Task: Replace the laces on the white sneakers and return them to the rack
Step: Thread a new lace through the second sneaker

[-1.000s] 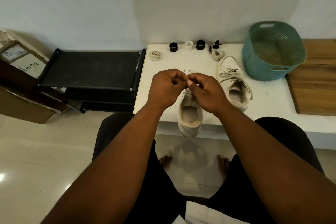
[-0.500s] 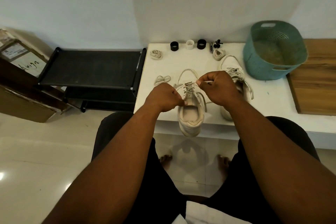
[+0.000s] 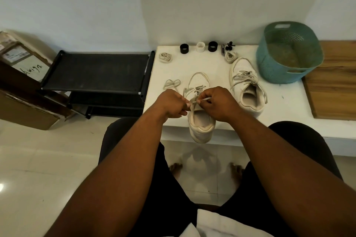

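A white sneaker lies on the white table with its heel hanging over the front edge. Both hands meet over its tongue. My left hand grips the shoe's collar and lace at the left side. My right hand pinches the tip of the lace. The second white sneaker stands to the right, laced. A loose lace lies left of the near shoe. Two coiled laces lie further back. The black shoe rack stands left of the table.
A teal plastic basket stands at the table's back right, beside a wooden board. Two black rings and a white ring line the back edge. Cardboard boxes sit at far left. My bare feet rest on the tiled floor.
My hands pulled apart with the lace, then came back together lower, over the sneaker's tongue. The right hand now pinches the lace tip near the left hand.
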### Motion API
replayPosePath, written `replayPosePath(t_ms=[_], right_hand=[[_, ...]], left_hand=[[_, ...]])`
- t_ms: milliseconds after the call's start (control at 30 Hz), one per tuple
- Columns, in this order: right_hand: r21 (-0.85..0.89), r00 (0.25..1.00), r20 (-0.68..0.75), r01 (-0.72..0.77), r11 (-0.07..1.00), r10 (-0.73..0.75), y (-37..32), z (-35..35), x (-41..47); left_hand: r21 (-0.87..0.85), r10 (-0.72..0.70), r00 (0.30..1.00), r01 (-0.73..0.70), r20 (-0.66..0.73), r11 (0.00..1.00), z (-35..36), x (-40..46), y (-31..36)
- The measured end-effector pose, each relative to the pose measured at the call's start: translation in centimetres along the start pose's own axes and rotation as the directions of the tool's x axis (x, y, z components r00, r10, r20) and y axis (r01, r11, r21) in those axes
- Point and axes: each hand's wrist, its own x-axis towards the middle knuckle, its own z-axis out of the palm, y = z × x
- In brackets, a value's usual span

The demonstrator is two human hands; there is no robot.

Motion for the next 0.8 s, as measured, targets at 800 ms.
replayPosePath(t_ms=[800], right_hand=[[-0.030, 0.999, 0.015, 0.030, 0.999, -0.029, 0.3, 1.0, 0.0]], left_hand=[[-0.195, -0.010, 0.998, 0.022, 0.063, 0.981, -0.2, 0.2, -0.7]])
